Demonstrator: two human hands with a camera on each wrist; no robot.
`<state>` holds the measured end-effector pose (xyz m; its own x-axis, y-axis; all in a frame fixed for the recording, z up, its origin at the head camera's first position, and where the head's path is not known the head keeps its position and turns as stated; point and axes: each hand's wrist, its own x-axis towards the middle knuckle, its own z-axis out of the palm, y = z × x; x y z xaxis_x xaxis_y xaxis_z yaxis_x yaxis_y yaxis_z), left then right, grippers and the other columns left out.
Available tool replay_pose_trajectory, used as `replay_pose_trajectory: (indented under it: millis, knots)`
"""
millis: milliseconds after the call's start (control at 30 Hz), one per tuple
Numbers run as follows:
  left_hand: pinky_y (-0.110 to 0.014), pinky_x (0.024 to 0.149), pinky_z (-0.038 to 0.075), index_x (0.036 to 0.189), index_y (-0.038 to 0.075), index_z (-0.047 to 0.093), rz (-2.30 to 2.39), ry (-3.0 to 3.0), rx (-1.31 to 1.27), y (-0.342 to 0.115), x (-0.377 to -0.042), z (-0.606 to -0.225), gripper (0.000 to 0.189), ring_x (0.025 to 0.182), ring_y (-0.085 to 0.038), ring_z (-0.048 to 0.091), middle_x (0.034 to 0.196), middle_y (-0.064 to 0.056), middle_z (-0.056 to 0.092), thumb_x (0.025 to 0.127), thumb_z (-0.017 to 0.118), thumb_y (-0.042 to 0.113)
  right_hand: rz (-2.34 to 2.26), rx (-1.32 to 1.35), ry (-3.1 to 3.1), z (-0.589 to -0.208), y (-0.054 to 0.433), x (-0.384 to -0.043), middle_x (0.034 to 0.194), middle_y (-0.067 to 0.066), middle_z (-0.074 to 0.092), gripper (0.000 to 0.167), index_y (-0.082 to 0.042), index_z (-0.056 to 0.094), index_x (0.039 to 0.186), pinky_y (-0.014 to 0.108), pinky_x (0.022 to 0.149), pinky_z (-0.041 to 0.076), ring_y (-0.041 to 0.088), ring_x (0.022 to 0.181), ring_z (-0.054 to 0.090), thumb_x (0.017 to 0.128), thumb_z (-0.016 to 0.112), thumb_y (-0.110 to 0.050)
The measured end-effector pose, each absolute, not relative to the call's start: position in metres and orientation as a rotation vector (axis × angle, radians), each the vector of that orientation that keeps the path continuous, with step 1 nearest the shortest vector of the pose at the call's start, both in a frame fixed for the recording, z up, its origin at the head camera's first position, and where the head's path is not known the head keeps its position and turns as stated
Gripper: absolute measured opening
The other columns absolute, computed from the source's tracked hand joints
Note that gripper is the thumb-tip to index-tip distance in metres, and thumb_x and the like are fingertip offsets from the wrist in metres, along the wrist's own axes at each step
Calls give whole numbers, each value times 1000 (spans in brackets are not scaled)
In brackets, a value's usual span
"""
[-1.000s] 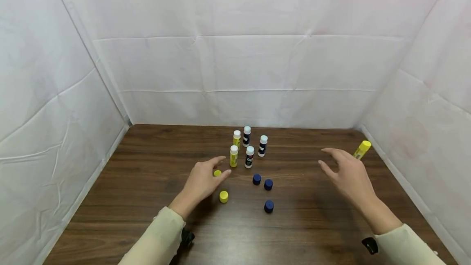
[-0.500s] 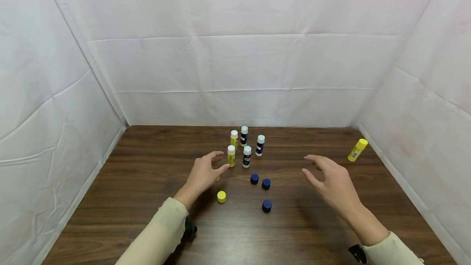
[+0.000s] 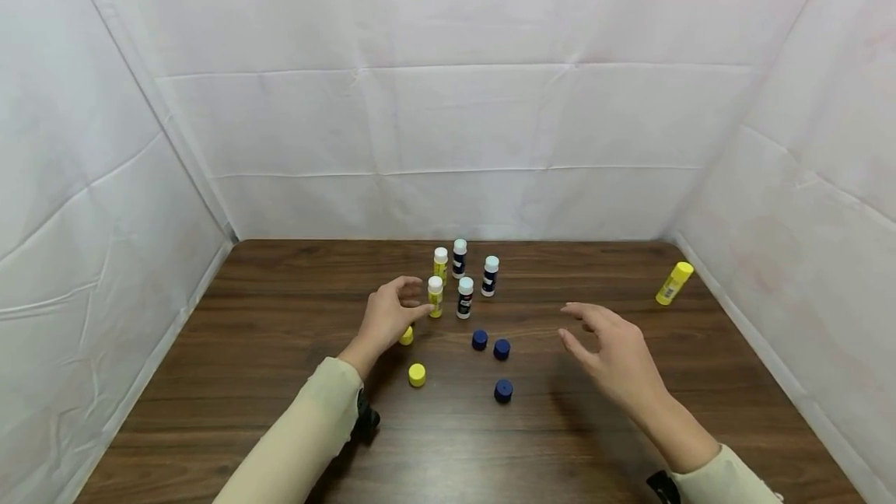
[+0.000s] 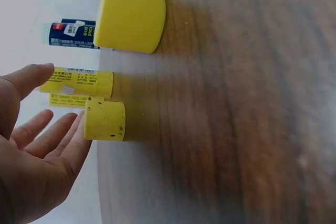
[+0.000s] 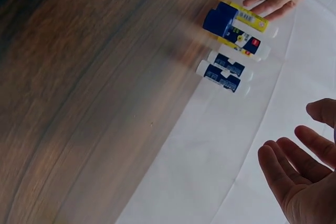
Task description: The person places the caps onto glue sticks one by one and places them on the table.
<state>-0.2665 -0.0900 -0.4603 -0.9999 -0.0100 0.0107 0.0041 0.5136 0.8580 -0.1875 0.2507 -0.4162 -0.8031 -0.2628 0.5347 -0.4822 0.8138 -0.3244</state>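
My left hand reaches around the near yellow glue stick, thumb and fingers spread apart. The left wrist view shows the thumb in front of this upright stick; whether it touches is hard to tell. Behind it stands another yellow glue stick. To their right are three dark blue glue sticks, the nearest glue stick among them; these white-topped sticks stand without coloured caps. One yellow cap lies under the left hand, another yellow cap closer to me. My right hand hovers over the table, fingers loosely bent and holding nothing.
Three blue caps sit on the wooden table between the hands. At the far right stands a yellow glue stick with its yellow cap on. White sheeting encloses the back and both sides.
My right hand has moved left, away from the capped yellow glue stick. The left hand has edged closer around the near yellow glue stick. The whole view has shifted slightly.
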Motion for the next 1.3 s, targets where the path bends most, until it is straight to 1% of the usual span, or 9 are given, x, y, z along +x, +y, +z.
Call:
replay_pose_trajectory:
  millis: [100, 300, 533, 667, 767, 1033, 1300]
  knots:
    - [-40, 86, 60, 136, 14, 62, -1586, -2707, 18, -89, -270, -461, 53, 110, -24, 69, 130, -7, 69, 87, 83, 20, 626, 556, -2522, -417, 248, -186, 119, 6, 72, 33, -15, 70, 122, 47, 72, 60, 26, 91, 72, 90, 79, -17]
    - [-43, 90, 58, 135, 13, 63, -1667, -2707, 51, -85, -275, -462, 55, 113, -26, 68, 127, -8, 70, 85, 85, 15, 647, 564, -2512, -419, 244, -184, 119, 6, 72, 32, -14, 70, 121, 47, 73, 60, 27, 91, 72, 90, 79, -17]
    - [-43, 94, 57, 136, 12, 62, -1726, -2716, 108, -82, -281, -467, 56, 113, -25, 69, 127, -10, 69, 84, 85, 16, 663, 575, -2514, -422, 242, -183, 121, 6, 71, 33, -14, 70, 121, 44, 73, 61, 23, 90, 73, 90, 80, -18]
    - [-45, 98, 54, 131, 10, 65, -1724, -2727, 134, -82, -285, -467, 52, 113, -25, 68, 125, -10, 70, 84, 85, 16, 674, 570, -2523, -423, 240, -182, 122, 5, 71, 33, -15, 70, 121, 43, 74, 61, 24, 91, 73, 90, 79, -17]
    - [-45, 98, 53, 129, 9, 66, -1708, -2744, 124, -82, -286, -466, 49, 113, -26, 66, 122, -9, 71, 84, 85, 17, 678, 563, -2537, -423, 238, -181, 122, 6, 71, 33, -14, 70, 121, 44, 75, 61, 25, 93, 73, 90, 79, -17]
    - [-48, 100, 51, 128, 9, 68, -1667, -2786, 117, -82, -288, -465, 48, 115, -28, 63, 121, -9, 70, 85, 85, 20, 680, 563, -2558, -427, 236, -179, 120, 5, 71, 31, -14, 70, 121, 44, 77, 61, 27, 93, 73, 92, 77, -17]
    - [-49, 102, 49, 124, 10, 71, -1636, -2821, 123, -85, -293, -466, 45, 116, -30, 60, 121, -10, 68, 83, 87, 20, 678, 582, -2547, -425, 233, -178, 118, 3, 72, 30, -15, 71, 120, 41, 76, 61, 21, 92, 73, 91, 78, -18]
